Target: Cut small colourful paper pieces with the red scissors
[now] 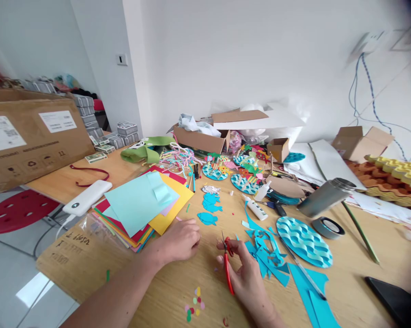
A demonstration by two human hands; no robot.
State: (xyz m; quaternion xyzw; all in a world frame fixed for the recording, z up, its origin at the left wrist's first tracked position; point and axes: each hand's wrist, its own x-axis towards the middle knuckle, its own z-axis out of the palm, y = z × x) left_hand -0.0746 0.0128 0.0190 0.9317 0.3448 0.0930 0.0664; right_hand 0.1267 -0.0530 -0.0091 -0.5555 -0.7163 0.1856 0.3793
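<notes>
My right hand (244, 273) grips a pair of red-handled scissors (228, 269) above the wooden table, blades pointing away from me. To its left, my left hand (183, 239) rests near the tabletop with fingers curled; whatever they may hold is hidden. Just beyond it lie a blue paper fish (207, 218) and several more blue fish cutouts (212, 202) bunched together. Blue paper scraps (268, 255) are piled right of the scissors. Small colored paper dots (195, 303) are scattered in front of my hands.
A stack of colored paper (137, 205) and a white power bank (87, 198) lie at left. Glue bottles (256, 208), a wavy blue disc (304, 241), a tape roll (328, 227) and a leaning steel flask (326, 197) sit at right. Finished fish crafts (244, 183) and boxes (201, 139) crowd the back.
</notes>
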